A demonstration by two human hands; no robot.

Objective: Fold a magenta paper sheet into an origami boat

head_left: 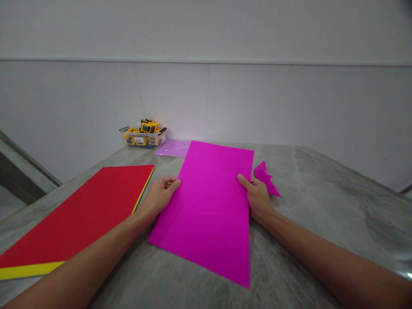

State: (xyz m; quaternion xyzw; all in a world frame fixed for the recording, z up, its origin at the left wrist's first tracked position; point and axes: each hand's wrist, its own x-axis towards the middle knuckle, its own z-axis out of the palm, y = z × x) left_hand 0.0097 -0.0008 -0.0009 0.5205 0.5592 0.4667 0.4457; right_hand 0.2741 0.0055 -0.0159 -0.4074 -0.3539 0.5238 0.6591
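A flat magenta sheet of paper (209, 206) is held over the middle of the table, its long sides running away from me. My left hand (161, 193) pinches its left edge, thumb on top. Around the right edge my right hand (257, 195) is closed, with the thumb lying on the face of the sheet. The fingers under the paper are hidden. Just beyond my right hand sits a folded magenta paper figure (266, 177), partly covered by the hand.
Red sheets over yellow ones form a stack (86, 206) at the left. A clear plastic box (144, 139) holding yellow toy vehicles (149, 126) stands at the back left, beside a flat light-purple packet (174, 147). The grey marbled table (322, 206) ends at a white wall.
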